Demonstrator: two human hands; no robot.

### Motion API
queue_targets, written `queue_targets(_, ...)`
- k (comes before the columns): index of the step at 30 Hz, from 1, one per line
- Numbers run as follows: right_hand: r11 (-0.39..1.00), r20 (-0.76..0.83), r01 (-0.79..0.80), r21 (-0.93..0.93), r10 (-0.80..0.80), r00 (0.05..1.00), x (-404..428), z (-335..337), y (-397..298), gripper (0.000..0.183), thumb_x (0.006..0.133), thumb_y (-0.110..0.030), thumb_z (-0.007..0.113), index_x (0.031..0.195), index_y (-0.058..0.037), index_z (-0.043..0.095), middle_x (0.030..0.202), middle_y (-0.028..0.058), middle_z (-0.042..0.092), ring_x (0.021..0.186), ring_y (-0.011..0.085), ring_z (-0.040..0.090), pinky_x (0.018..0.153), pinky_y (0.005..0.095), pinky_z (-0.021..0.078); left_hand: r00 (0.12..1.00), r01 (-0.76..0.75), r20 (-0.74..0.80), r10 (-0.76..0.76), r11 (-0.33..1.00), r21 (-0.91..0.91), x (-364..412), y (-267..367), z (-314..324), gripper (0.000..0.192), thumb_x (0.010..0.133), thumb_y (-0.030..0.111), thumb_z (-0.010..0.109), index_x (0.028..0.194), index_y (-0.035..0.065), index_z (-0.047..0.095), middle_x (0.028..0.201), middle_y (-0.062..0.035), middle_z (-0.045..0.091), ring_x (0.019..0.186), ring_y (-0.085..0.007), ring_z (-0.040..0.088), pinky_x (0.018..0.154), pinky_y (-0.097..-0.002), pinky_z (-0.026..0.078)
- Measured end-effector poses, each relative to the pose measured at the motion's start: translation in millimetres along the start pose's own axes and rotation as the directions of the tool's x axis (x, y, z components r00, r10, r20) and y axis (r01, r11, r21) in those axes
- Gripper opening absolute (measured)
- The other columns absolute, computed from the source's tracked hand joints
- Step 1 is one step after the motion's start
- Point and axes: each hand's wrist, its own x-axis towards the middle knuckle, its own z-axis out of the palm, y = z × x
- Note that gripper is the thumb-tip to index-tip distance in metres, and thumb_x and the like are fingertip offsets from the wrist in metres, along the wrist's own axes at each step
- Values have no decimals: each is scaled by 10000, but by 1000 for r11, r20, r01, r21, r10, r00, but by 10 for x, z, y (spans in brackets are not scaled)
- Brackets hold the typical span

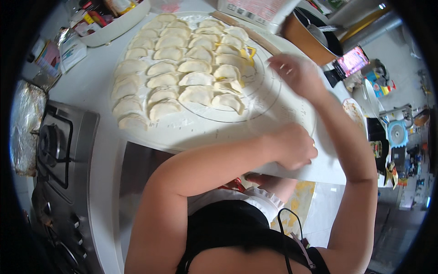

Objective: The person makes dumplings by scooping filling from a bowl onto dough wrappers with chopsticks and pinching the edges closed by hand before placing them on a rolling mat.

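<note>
Several rows of folded dumplings (196, 78) lie on a flour-dusted round-marked pastry mat (205, 128). My left hand (295, 147) is curled over the mat's near right edge; its palm is hidden, so whether it holds something cannot be told. Farther back, my right hand (292, 73) is blurred beside the near end of a wooden rolling pin (249, 32); contact with the pin is unclear. Yellow printed material (250, 54) shows by the dumplings' right side. A faint, blurred pale round shape appears on the mat between the hands.
A gas hob (68, 137) is at the left, with a white tray of packets (113, 29) behind it. An orange pot (308, 37) holding a ladle, a phone on a stand (354, 61) and a plate with food remains (354, 111) line the right side.
</note>
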Motion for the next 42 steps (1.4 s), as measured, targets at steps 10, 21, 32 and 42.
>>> queue_targets(10,891,50,-366,-270,393,918,84,-76,1555,330,797,-277,599,1088,-126,637,1030,123,645,987,279,598,849,361,463,967,51,-254,-28,995,84,90,-165,15,184,785,300,597,676,153,577,589,-31,547,592,-245,568,522,-389,448)
queue_targets(21,922,90,-298,-249,328,940,14,-143,1328,483,701,-396,698,1074,-102,609,1038,106,625,977,309,571,864,375,445,968,74,-246,-42,990,123,125,-221,-37,156,782,281,605,688,159,585,553,-30,523,559,-238,557,504,-372,438)
queue_targets(32,910,195,-320,-265,376,906,-76,-189,1253,285,737,-309,614,961,-140,662,972,70,658,902,248,618,787,349,485,898,439,-158,-410,855,277,287,-189,-233,164,810,272,582,801,123,652,759,-48,631,784,-248,599,681,-388,483)
queue_targets(42,876,246,-440,-199,479,843,-9,-153,1178,330,730,-360,657,984,-150,659,1055,63,634,1006,229,589,844,351,473,776,618,-174,-606,676,401,535,-624,-154,260,810,319,568,848,83,668,924,-85,651,923,-276,593,794,-393,475)
